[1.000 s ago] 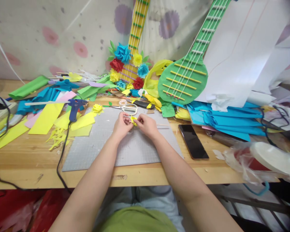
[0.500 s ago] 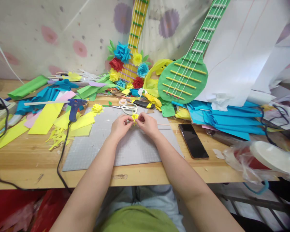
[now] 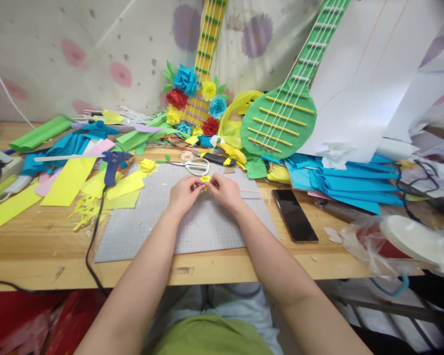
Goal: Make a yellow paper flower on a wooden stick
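Between my fingertips, over the grey cutting mat (image 3: 133, 231), is a small yellow paper flower (image 3: 205, 179). My left hand (image 3: 185, 194) pinches its left side and my right hand (image 3: 225, 191) its right side, so the fingers hide much of it. White-handled scissors (image 3: 198, 166) lie just behind my hands. A finished-looking yellow paper rose (image 3: 148, 166) rests at the mat's back left edge, with a small green leaf (image 3: 167, 158) near it. A thin pale stick (image 3: 249, 191) lies to the right of my right hand.
A blue glue gun (image 3: 112, 167) with a black cord stands left among yellow paper strips (image 3: 71, 181). A phone (image 3: 295, 215) lies right of the mat. Behind are a flowered yellow paper instrument (image 3: 203, 59), a green one (image 3: 277, 121), and folded blue paper (image 3: 340, 180). A plastic-wrapped roll (image 3: 410, 239) sits front right.
My fingers have shifted slightly around the yellow flower, and less of it shows between them. The whole view has moved a little.
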`<state>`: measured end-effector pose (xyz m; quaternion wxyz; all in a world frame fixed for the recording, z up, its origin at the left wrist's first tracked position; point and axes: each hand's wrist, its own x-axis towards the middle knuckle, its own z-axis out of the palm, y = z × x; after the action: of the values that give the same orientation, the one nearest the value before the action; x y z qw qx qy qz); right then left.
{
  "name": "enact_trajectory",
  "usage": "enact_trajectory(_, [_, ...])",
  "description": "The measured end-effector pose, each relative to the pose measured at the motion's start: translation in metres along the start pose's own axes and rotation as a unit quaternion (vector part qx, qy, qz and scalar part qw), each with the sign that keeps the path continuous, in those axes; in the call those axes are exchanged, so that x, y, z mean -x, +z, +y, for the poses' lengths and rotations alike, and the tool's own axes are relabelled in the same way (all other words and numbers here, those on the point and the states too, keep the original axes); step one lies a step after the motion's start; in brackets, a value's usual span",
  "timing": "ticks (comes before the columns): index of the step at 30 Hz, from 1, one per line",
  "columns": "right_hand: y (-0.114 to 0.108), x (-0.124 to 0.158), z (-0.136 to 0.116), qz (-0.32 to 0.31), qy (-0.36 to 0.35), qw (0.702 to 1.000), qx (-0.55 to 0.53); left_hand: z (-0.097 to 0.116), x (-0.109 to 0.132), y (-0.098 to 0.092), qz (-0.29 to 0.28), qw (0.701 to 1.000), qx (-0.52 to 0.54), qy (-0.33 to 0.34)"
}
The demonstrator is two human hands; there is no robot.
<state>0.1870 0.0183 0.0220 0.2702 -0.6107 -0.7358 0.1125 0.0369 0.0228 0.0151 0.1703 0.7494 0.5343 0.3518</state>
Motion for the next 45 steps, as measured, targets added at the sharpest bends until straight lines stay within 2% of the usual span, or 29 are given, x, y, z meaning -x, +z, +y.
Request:
enact_trajectory(4, [0.0001, -0.0010, -0.0007, -0.004, 0.037, 0.999, -0.020, 0.0005, 0.0005, 0.0026, 0.017, 1.000, 0.016, 0.016])
enact_trajectory(8, [0.0002, -0.0020, -0.0009, -0.006, 0.046, 0.998, -0.039, 0.0013, 0.0006, 0.0036, 0.008, 0.999, 0.032, 0.038])
enact_trajectory(11, [-0.0004, -0.0007, -0.0009, -0.008, 0.023, 0.999, -0.031, 0.0013, -0.0001, 0.0030, -0.002, 0.999, 0.023, 0.038])
enact_trajectory(18, [-0.0011, 0.0048, -0.0014, 0.012, -0.083, 0.996, -0.021, -0.0010, -0.0018, 0.0017, 0.004, 1.000, -0.011, 0.006])
enact_trajectory(31, [0.0070, -0.0001, 0.0031, 0.005, -0.088, 0.995, -0.040, -0.0021, -0.0021, 0.0018, 0.015, 0.999, -0.038, -0.022])
enact_trajectory(38, [0.0069, -0.0010, 0.0052, 0.018, -0.076, 0.996, -0.051, 0.0012, -0.0006, -0.0004, 0.019, 1.000, 0.000, 0.001])
enact_trajectory(45, [0.0070, -0.0025, 0.0043, 0.010, -0.083, 0.994, -0.069, -0.0005, -0.0014, 0.0005, 0.040, 0.999, 0.011, -0.010])
